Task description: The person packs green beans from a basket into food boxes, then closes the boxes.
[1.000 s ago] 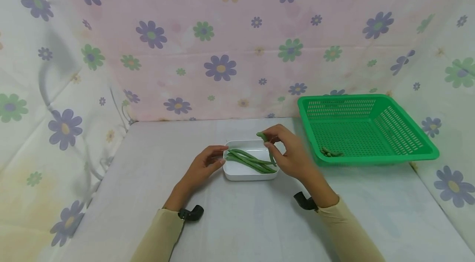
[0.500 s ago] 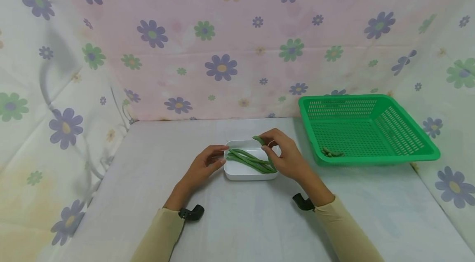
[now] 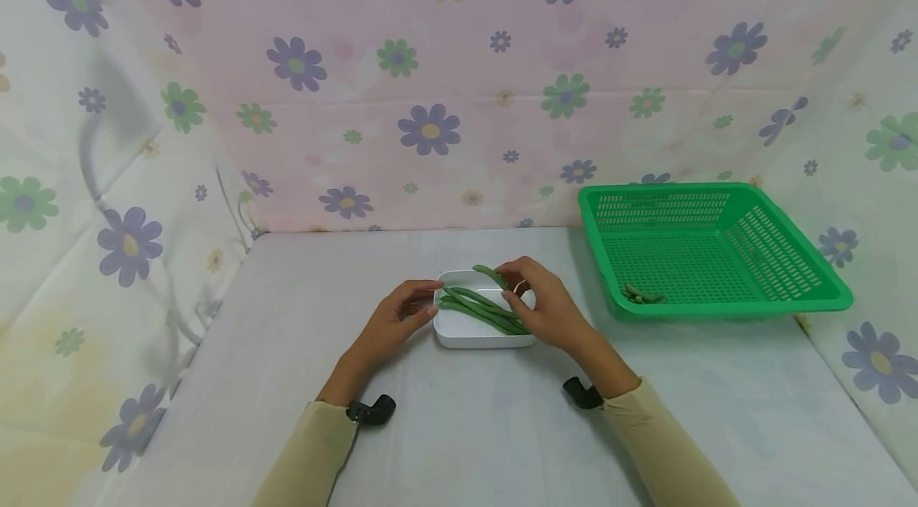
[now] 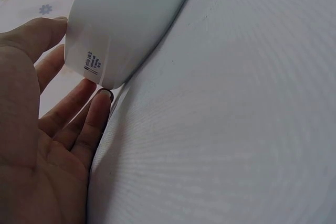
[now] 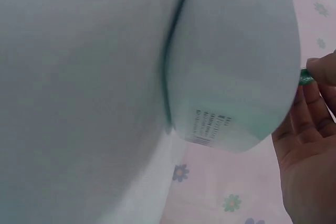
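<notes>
Pink and white flower-printed cloth [image 3: 287, 152] backs a table [image 3: 445, 435] covered in white. One slender green bean [image 3: 489, 276] is pinched between thumb and fingers of the right hand [image 3: 551, 309], over the far right part of a shallow white rectangular dish [image 3: 462, 340]; both bean and hand sit lower and further left than a second ago. Long loose green beans [image 3: 479, 309] lie inside the dish. Fingers apart, the left hand [image 3: 390, 321] touches its left end, as before. Rightward stands a green plastic mesh basket [image 3: 731, 308] holding small green pieces [image 3: 643, 296].
</notes>
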Demonstrator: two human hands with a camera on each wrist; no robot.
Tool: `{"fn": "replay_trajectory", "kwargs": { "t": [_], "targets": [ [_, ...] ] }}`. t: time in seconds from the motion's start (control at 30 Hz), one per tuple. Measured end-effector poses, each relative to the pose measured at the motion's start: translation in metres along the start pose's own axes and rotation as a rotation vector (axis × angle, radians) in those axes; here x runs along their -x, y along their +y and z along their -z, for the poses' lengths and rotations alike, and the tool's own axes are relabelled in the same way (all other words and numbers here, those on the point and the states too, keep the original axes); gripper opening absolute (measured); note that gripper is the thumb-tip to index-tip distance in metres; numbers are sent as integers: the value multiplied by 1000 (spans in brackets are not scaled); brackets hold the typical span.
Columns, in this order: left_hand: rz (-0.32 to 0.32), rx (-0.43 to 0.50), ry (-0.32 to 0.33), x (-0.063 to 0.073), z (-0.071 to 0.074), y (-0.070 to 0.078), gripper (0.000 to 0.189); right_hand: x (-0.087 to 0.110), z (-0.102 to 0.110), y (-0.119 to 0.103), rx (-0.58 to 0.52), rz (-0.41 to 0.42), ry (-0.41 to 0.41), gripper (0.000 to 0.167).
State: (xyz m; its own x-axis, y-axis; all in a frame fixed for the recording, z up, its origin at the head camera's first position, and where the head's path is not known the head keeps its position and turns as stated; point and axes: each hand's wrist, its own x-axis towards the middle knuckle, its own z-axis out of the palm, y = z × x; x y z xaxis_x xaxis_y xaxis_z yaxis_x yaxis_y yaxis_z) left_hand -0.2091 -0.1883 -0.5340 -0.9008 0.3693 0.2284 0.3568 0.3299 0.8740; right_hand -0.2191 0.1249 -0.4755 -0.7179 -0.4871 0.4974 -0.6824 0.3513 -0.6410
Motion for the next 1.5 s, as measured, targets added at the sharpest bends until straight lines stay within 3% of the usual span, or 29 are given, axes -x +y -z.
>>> {"fn": "replay_trajectory", "kwargs": {
  "t": [0.33,0.57,0.8,1.5],
  "targets": [
    [-1,-3,0,-1,-1,2,45,6,-6,7,35,-117,-120,42],
    [7,0,1,-1,-1,2,45,7,-9,5,95,-104,-176,44],
    [15,3,1,-1,0,1,45,7,-11,4,136,-92,-166,41],
    [3,19,-1,-1,0,1,45,3,-16,0,210,-184,-153,29]
  ]
}}
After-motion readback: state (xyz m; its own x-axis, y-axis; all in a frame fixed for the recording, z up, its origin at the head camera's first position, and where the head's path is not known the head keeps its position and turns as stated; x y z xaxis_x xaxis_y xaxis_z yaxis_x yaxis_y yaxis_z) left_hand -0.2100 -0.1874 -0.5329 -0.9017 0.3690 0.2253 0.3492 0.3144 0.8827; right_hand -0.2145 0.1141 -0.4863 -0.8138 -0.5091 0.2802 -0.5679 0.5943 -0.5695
